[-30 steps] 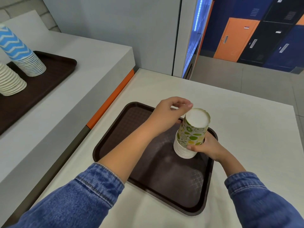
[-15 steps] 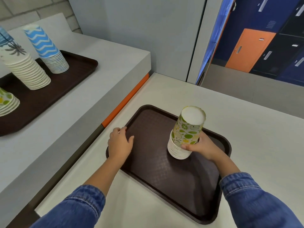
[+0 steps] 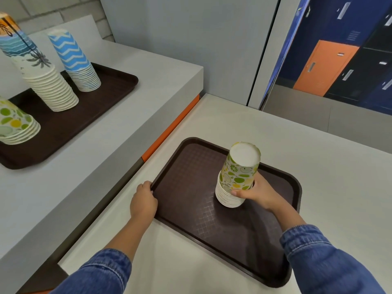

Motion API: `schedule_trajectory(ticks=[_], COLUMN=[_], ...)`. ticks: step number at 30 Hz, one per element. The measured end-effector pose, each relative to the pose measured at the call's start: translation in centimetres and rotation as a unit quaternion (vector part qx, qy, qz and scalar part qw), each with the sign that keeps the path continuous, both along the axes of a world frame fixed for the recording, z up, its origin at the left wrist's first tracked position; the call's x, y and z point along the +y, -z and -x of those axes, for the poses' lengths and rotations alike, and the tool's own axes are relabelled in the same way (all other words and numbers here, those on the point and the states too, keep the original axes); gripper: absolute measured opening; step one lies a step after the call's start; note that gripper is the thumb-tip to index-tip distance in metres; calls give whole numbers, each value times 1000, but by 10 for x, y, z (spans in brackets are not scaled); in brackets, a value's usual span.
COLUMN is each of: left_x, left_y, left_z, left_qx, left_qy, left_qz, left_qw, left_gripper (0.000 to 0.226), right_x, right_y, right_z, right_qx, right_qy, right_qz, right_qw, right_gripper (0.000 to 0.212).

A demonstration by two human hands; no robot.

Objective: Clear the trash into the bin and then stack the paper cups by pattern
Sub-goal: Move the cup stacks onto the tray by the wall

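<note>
An upside-down stack of lime-and-lemon patterned paper cups (image 3: 238, 177) stands on a dark brown tray (image 3: 191, 166) on the white table. My right hand (image 3: 257, 193) is wrapped around the lower part of that stack. My left hand (image 3: 143, 201) grips the tray's left rim. On the raised counter at the left, a second brown tray (image 3: 89, 115) carries three inverted stacks: a palm-tree pattern stack (image 3: 40, 71), a blue zigzag stack (image 3: 75, 62) and a short lime-and-lemon stack (image 3: 16, 123). No bin or trash is in view.
The raised grey counter (image 3: 118, 149) runs along the left with an orange strip (image 3: 169, 129) at its edge. A grey wall panel (image 3: 191, 39) stands behind the table. Blue, black and orange lockers (image 3: 326, 66) show at the back right.
My left hand came off the top of the cup stack and moved down-left onto the tray's left rim. My view turned left, showing more of the counter tray. My right hand stayed on the stack.
</note>
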State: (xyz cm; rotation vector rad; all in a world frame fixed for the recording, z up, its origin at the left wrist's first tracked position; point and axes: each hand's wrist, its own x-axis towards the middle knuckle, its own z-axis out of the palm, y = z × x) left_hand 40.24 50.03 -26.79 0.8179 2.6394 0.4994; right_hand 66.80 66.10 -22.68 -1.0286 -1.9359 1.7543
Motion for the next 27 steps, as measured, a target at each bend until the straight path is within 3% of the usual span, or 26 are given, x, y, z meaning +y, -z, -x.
schedule_trajectory(ticks=[9,14,19,23,27], left_x=[4,2,-14,-44,-88], left_y=[-4,-38,-113,-178,-214], left_z=[1,1,22,70,141], left_qx=[-8,56,85,158,223], left_qy=[12,38,78,50,-53], left_qz=[2,7,-198,-359,-427], left_qw=[1000,998,973,919,875], left_gripper=[31,52,28,11,13], right_x=[-8,-10,-11,-18,-36], right_y=[-5,-32,-89,-139,-191], right_z=[-4,15,76,152,247], right_qx=[-1,21,73,121,164], right_qy=[11,0,-43,-78,-145], right_qz=[1,-3,-33,-50,-48], right_qw=[1000,1000,996,988,975], right_gripper=[89,90,102,100,75])
